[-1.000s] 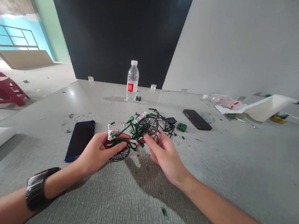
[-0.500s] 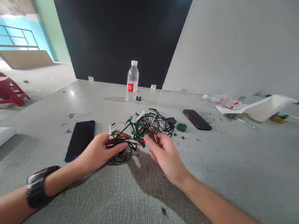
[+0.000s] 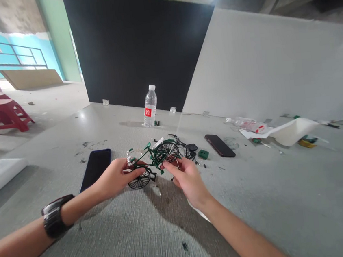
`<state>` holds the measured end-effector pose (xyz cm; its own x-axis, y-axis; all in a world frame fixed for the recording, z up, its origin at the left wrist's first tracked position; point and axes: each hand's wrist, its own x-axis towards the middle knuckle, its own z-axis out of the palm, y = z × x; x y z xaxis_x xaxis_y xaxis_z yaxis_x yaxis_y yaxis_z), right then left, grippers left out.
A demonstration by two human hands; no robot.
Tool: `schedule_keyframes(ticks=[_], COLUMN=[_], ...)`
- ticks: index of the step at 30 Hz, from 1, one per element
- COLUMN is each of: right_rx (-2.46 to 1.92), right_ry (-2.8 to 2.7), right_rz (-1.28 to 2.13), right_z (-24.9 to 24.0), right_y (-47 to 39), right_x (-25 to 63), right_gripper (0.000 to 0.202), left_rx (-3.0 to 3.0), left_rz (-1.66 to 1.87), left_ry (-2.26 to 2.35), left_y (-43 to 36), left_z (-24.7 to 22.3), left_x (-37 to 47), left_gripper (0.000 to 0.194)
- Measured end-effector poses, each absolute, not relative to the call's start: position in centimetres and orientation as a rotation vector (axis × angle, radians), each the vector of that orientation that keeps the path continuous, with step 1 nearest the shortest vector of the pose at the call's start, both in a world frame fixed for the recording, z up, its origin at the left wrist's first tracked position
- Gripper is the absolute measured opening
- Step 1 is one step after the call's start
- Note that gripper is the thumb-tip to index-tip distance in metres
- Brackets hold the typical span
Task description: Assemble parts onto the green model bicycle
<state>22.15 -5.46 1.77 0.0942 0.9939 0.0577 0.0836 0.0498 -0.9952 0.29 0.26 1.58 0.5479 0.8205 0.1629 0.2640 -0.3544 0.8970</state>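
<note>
A small green model bicycle with black-rimmed wheels and silver handlebars is held tilted above the grey table. My left hand grips it near the front wheel, thumb over the frame. With thumb and fingers, my right hand pinches it low by the rear wheel. Some fingertips of both hands are hidden behind the model. Just behind it lie black bicycle parts and a green block.
A water bottle stands at the back. One phone lies left, partly behind my left forearm, another phone right. Farther right are a lying bottle and a white tray. A white box sits far left.
The view has tilted up, so the table things appear lower and more ceiling shows. Both hands keep hold of the model bicycle, with little change in grip.
</note>
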Motion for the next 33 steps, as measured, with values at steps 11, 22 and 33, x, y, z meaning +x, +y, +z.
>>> schedule_keyframes(ticks=[11,22,33], right_rx=[-1.244,-1.586,-1.993], right_ry=[-1.283,-1.570,-1.757], right_rz=[0.964,0.603,0.380], right_z=[5.5,2.1,0.2], right_y=[2.4,11.4,12.1], right_x=[24.3,27.8,29.2], right_gripper=[0.044,0.032,0.033], left_rx=[2.144,2.363,2.409], left_rz=[0.819,0.752,0.794], left_ry=[0.915,1.072,1.100], left_y=[9.2,15.6,17.7], left_z=[4.6,2.6,-0.5], left_x=[2.1,4.7,5.4], left_gripper=[0.036,0.030,0.030])
